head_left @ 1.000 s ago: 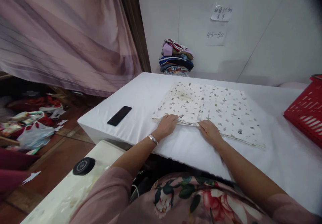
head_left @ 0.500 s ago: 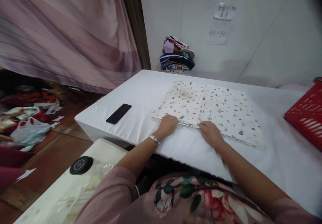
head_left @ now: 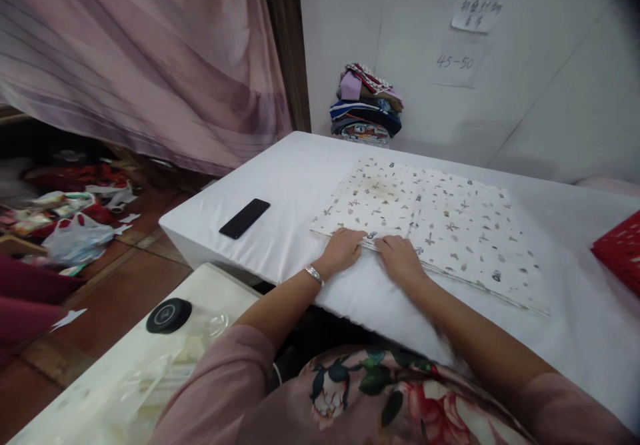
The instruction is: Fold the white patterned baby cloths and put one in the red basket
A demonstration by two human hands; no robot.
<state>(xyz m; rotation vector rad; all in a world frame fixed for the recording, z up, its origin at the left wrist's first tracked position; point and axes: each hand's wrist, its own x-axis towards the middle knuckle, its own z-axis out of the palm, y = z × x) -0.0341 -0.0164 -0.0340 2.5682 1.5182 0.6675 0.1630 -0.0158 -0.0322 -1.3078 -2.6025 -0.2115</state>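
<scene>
A white cloth [head_left: 440, 225] with small grey and brown printed motifs lies folded flat on the table, a fold line crossing its middle. At its near edge, left of that line, my left hand [head_left: 343, 249] is closed on the cloth, with a silver bracelet on the wrist. Close beside it on the right, my right hand [head_left: 399, 258] also has its fingers curled over the same edge. Both thumbs are mostly hidden. A faint brownish patch shows on the cloth's far left part.
The cloth lies on a white-covered table [head_left: 295, 171]. A black phone [head_left: 245, 218] rests at left, a red basket [head_left: 620, 251] at right. Folded textiles [head_left: 367, 105] are stacked by the wall. A black round object [head_left: 169, 315] sits on a lower white surface [head_left: 100, 385].
My right hand has slid left along the cloth's near edge, closer to my left hand. The left hand stays at about the same place on the edge. The camera view has turned slightly left.
</scene>
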